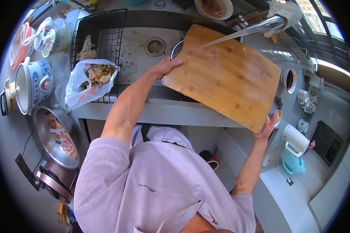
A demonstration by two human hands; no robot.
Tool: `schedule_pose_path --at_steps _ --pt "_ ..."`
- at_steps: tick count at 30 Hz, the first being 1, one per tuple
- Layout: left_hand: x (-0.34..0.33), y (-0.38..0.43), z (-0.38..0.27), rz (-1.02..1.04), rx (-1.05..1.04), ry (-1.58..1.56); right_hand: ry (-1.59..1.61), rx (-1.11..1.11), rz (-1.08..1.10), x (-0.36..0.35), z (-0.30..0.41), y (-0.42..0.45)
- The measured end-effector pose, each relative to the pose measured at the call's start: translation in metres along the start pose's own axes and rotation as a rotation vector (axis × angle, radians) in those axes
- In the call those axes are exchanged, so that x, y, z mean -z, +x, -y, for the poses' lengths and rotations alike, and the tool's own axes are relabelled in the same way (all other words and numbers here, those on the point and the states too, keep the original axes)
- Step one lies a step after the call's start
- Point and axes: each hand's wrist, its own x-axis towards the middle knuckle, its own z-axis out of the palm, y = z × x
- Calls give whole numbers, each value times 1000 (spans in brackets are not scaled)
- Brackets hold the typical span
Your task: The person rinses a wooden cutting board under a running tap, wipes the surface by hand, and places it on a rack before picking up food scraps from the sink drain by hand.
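Note:
A wooden cutting board with a metal ring handle is tilted over the right part of the steel sink. My left hand grips its near left corner beside the ring, thumb on top. At the lower right corner, my right hand holds the edge, its fingers partly hidden beneath. Water runs from the chrome faucet onto the board's upper left area. The board looks wet, with a pale sheen. Food scraps lie around the sink drain.
Left of the sink drain stands a black wire rack, with a plastic bag of food scraps at its front. A steel bowl of raw meat and a patterned electric pot are farther left. A white kettle stands at right.

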Motion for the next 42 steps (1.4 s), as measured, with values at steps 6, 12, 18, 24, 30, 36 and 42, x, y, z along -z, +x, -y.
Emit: schedule_pose_path --at_steps 6,12,18,24,30,36,42 --pt "-15 -2 3 42 -77 -1 -369 -212 -119 0 24 43" --pt "-35 2 -7 -103 -125 349 -467 -18 -194 -15 -4 0" --pt "-89 54 -3 -317 -123 714 -340 144 -277 -14 -9 -53" --pt "-17 82 19 -611 -343 958 -237 228 -311 -68 -86 -63" --pt "-93 35 37 -624 -692 1405 -223 273 -378 -106 -130 -69" --pt "-231 -28 59 32 -809 1402 -194 270 -384 -88 -113 -75" --pt "-239 -40 83 288 -940 1241 -169 292 -423 -91 -132 -82"
